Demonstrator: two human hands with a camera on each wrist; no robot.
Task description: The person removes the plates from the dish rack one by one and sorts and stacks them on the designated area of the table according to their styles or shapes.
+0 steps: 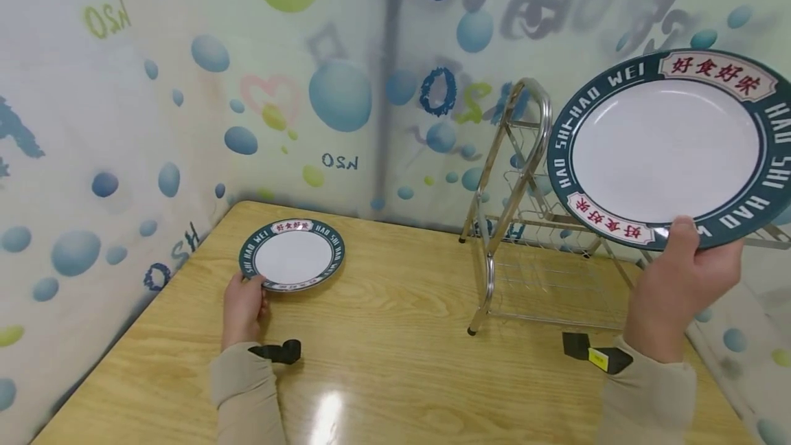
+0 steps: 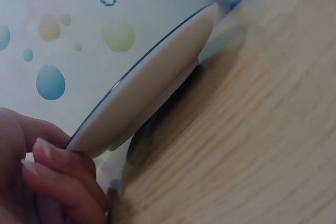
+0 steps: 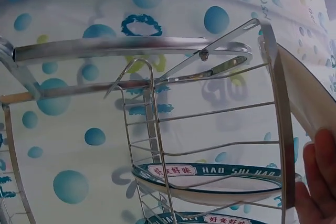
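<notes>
One upper plate [image 1: 667, 150]: just above right hand [image 1: 684, 287], rim pinched; rack [image 1: 490, 280] at hand's left | lower plate [image 1: 293, 257]: just beyond left hand [image 1: 243, 304], rim pinched, over tabletop [image 1: 383, 362] | press thumbs firmly, steer rim clear of rack

1. The table [image 1: 383, 335] lies under both hands.
2. The left hand [image 1: 243, 304] has the left plate [image 1: 293, 257] by its near edge. The plate sits just past that hand, low down by the table.
3. The right hand [image 1: 686, 287] has the right plate [image 1: 666, 150] up high, just above that hand.
4. The rack [image 1: 490, 283] stands on the table past the right hand, partly behind the right plate.
5. Two more plates [image 3: 231, 170] show through the rack's wires, one below the other, near the right hand.
</notes>
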